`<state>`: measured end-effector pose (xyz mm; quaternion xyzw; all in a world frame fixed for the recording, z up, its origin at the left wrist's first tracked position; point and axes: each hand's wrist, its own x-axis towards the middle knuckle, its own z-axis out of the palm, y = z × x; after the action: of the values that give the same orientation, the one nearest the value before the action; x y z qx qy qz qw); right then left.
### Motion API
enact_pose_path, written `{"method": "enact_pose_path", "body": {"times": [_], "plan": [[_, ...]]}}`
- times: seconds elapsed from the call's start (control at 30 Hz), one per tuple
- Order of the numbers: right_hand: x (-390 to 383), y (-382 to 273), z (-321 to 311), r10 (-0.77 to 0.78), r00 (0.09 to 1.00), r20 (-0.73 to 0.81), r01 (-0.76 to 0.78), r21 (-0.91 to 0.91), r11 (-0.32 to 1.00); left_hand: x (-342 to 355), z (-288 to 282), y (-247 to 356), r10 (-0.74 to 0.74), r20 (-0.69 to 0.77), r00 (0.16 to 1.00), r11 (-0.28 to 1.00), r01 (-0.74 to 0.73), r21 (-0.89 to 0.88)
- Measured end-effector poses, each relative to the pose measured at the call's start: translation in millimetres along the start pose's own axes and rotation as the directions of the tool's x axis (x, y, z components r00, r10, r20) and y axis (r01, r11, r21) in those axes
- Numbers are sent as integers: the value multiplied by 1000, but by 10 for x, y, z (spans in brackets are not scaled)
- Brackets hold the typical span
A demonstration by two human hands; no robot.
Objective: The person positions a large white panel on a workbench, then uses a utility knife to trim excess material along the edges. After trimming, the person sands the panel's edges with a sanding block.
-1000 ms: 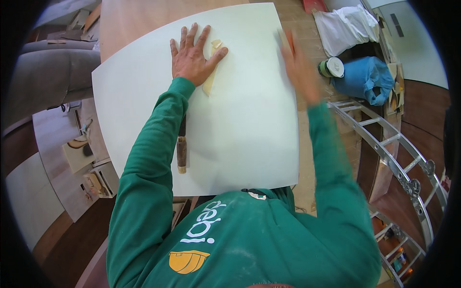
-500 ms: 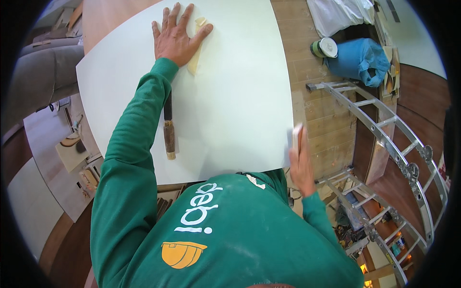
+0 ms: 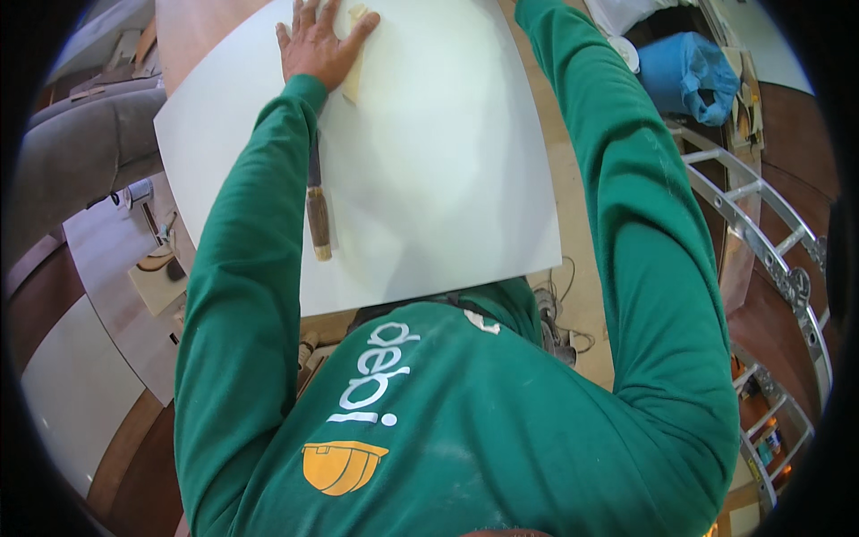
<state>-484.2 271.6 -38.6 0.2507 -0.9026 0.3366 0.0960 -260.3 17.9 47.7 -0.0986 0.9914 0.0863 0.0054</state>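
Observation:
My left hand (image 3: 320, 46) presses flat on a large white panel (image 3: 447, 179), fingers spread toward the top edge of the picture. Beside its thumb, partly under the hand, lies a crumpled pale yellow strip (image 3: 354, 82). A tool with a worn wooden handle (image 3: 318, 224) rests on the panel close to my left forearm; its dark upper part runs up under the sleeve, so its kind is unclear. My right arm (image 3: 608, 152) stretches forward along the panel's right edge. The right hand lies beyond the top of the picture, out of sight.
A metal ladder (image 3: 743, 192) stands at the right, with more rungs lower down. A blue bag (image 3: 689, 76) and a white-lidded bucket (image 3: 626, 54) sit at the far right. On the left is a grey padded seat (image 3: 76, 152). A cable (image 3: 568, 282) lies on the floor.
My right hand, which held a thin pale block against the panel's near right edge, has slid forward out of view. The left hand stays pressed on the panel. The view has shifted slightly.

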Motion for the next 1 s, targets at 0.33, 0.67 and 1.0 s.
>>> {"method": "enact_pose_path", "body": {"times": [0.33,0.67,1.0], "plan": [[-4200,-1453,-1985,388,845,367,-415,-5,910,-180,56,-164,-36,-40,999,999,35,-29],[-1439,-793,-555,-121,984,133,141,-150,979,36,465,-538,134,-283,950,991,-132,24],[-2131,-1386,-928,128,973,193,-116,-73,991,-28,520,-798,98,-248,964,995,-104,-9]]}}
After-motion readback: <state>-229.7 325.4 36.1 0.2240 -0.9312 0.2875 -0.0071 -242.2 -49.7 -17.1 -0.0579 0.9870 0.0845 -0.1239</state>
